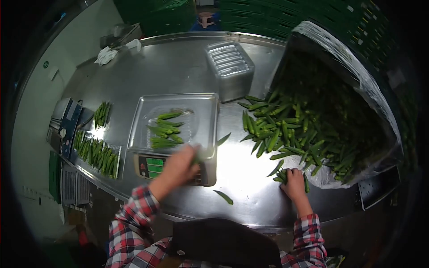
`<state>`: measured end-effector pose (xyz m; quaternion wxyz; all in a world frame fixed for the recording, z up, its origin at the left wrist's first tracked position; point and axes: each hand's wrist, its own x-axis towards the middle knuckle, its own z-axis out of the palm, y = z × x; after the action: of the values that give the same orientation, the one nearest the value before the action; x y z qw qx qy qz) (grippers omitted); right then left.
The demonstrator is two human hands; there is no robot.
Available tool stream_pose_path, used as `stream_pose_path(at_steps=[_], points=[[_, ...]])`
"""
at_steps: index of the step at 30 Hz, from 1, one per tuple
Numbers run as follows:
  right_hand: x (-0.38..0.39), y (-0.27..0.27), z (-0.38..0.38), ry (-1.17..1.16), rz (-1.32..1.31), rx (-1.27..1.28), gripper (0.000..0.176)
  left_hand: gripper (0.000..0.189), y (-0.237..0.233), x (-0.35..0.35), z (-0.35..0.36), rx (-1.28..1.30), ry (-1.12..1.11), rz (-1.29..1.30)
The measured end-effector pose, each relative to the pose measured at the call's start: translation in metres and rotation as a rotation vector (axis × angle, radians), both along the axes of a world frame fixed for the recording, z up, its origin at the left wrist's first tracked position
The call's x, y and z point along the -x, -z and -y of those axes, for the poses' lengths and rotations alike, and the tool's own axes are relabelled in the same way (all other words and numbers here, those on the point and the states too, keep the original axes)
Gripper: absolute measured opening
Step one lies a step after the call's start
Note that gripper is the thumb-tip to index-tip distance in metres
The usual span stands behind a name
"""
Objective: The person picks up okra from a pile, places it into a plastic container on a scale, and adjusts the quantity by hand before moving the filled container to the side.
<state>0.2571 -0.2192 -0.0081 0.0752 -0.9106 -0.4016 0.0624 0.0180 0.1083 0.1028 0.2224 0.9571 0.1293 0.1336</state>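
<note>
My left hand [179,167] is blurred over the front edge of the weighing scale [209,176], with a greenish smear at its fingertips; I cannot tell what it holds. On the scale's steel pan [136,127] lies a clear plastic tray [190,127] with several okra pods [166,130] in a column. My right hand [295,184] is closed around a few okra pods [281,175] at the front of a large okra heap [286,127]. Single okra pods lie beside the scale, one loose pod [223,197] near the table's front edge.
A stack of clear trays [230,71] stands behind the scale. The okra heap spills from a plastic-lined crate [384,102] at the right. Filled okra trays [96,154] and a small okra bunch [102,115] sit on the left of the steel table [174,58]. Green crates [254,18] line the back.
</note>
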Motion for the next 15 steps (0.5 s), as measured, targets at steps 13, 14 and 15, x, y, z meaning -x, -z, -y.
stream_pose_path(at_steps=[13,14,15], points=[[0.044,-0.073,-0.144,-0.170,-0.266,-0.512,0.050,0.046,0.013,0.028,-0.167,0.243,-0.060,0.118],[0.051,-0.088,-0.174,-0.301,-0.298,-0.562,0.054,0.044,0.018,0.035,-0.169,0.254,-0.134,0.170],[0.059,-0.098,-0.203,-0.403,-0.312,-0.574,0.057,0.041,0.023,0.041,-0.172,0.265,-0.209,0.220]])
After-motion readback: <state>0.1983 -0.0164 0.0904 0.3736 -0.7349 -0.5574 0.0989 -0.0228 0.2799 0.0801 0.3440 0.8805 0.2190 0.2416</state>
